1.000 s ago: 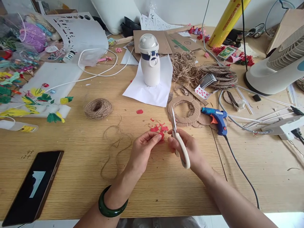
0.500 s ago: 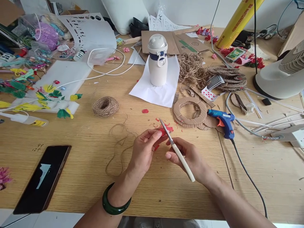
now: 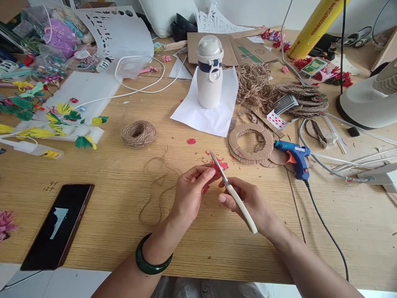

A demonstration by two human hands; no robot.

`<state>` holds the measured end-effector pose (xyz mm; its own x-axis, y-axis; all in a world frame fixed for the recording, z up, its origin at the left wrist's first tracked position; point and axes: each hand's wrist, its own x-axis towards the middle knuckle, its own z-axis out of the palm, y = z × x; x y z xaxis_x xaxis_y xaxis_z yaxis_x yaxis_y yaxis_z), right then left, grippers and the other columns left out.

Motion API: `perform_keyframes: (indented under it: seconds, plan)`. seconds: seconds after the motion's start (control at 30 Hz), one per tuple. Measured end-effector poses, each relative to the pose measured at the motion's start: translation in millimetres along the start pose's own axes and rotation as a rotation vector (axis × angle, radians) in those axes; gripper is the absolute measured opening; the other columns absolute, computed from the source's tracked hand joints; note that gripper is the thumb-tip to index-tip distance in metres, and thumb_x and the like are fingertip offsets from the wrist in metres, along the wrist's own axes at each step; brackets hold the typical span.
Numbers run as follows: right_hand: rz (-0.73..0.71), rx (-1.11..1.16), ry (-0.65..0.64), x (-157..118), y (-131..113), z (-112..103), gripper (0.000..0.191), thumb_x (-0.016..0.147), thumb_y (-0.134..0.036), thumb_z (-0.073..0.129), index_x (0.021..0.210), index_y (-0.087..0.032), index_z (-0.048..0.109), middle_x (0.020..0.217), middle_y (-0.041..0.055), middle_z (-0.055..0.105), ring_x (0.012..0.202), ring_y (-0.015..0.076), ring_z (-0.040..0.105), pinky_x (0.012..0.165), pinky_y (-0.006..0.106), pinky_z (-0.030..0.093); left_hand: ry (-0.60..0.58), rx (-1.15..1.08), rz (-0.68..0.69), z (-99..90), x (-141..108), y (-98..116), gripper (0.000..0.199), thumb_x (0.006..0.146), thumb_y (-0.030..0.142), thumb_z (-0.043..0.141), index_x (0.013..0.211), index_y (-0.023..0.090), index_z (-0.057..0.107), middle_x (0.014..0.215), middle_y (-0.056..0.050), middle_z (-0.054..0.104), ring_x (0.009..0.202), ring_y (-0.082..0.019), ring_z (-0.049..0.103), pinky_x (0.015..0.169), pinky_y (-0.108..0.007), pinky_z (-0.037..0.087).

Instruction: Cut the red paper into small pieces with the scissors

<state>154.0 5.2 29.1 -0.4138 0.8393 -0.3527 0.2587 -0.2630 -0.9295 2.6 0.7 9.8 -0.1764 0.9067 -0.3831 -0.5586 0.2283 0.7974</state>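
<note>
White lidded bottle (image 3: 210,89) stands upright, contents hidden; on its near side, forearms angle inward, left hand (image 3: 191,192) pinching a red piece (image 3: 216,169), right hand (image 3: 250,198) gripping scissors (image 3: 240,207), blades pointing bottle-ward!

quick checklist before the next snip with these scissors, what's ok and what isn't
1. Scissors in the right hand: ok, held with the tips pointing away from the body.
2. Red piece in the left hand: ok, pinched between thumb and fingers.
3. Blades clear of the left hand: cannot tell; they sit very close to its fingertips.
4. Work spot free of offcuts: not ok, red scraps lie just beyond the hands.
5. Glue gun apart from the right hand: ok, it lies farther to the right.
6. Glue gun cold: cannot tell, heat does not show.
</note>
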Motion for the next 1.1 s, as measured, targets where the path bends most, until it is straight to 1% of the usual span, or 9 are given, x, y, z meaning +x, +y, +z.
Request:
perform_keyframes:
  seconds: [0.3, 0.57, 0.73, 0.87, 1.1]
  plan:
    - [0.01, -0.008, -0.005, 1.6, 0.8, -1.7, 0.045, 0.072, -0.055, 0.076, 0.089, -0.016, 0.061, 0.062, -0.0048, 0.041, 0.055, 0.0102, 0.035, 0.046, 0.023, 0.03, -0.002, -0.006, -0.009, -2.0, 2.2, -1.4, 0.013, 0.069, 0.027, 0.081, 0.072, 0.017, 0.073, 0.084, -0.003, 0.076, 0.081, -0.015, 0.069, 0.083, -0.028, 0.052]
    - [0.014, -0.024, 0.004, 0.7, 1.0, -2.1, 0.044, 0.072, -0.055, 0.076, 0.083, -0.017, 0.058, 0.059, -0.0059, 0.037, 0.053, 0.0099, 0.034, 0.044, 0.023, 0.028, -0.043, -0.016, -0.048, -2.4, 4.5, 0.6, 0.013, 0.07, 0.027, 0.079, 0.076, 0.017, 0.074, 0.083, -0.002, 0.076, 0.08, -0.014, 0.069, 0.081, -0.027, 0.054]
    - [0.018, -0.043, -0.006, 0.0, -0.4, -2.2, 0.044, 0.072, -0.057, 0.075, 0.083, -0.017, 0.058, 0.057, -0.0069, 0.036, 0.05, 0.0092, 0.032, 0.043, 0.024, 0.026, -0.022, 0.002, -0.053, -1.9, 4.6, 2.7, 0.015, 0.069, 0.028, 0.08, 0.076, 0.017, 0.072, 0.079, -0.002, 0.075, 0.075, -0.015, 0.07, 0.076, -0.029, 0.055]
    - [0.02, -0.049, -0.006, 0.9, -0.5, -2.5, 0.045, 0.071, -0.058, 0.076, 0.08, -0.018, 0.058, 0.056, -0.0071, 0.035, 0.049, 0.0092, 0.032, 0.042, 0.024, 0.026, -0.02, -0.009, -0.047, -1.8, 4.8, 3.1, 0.015, 0.069, 0.027, 0.08, 0.075, 0.016, 0.072, 0.08, -0.002, 0.075, 0.075, -0.016, 0.07, 0.072, -0.027, 0.054]
    - [0.024, -0.045, -0.016, 1.2, 1.7, -1.5, 0.044, 0.071, -0.056, 0.076, 0.081, -0.018, 0.057, 0.057, -0.0065, 0.036, 0.049, 0.0094, 0.033, 0.043, 0.024, 0.027, -0.05, -0.037, -0.02, -4.0, 7.9, 1.4, 0.011, 0.073, 0.024, 0.076, 0.077, 0.014, 0.073, 0.083, -0.004, 0.075, 0.081, -0.014, 0.068, 0.081, -0.027, 0.054]
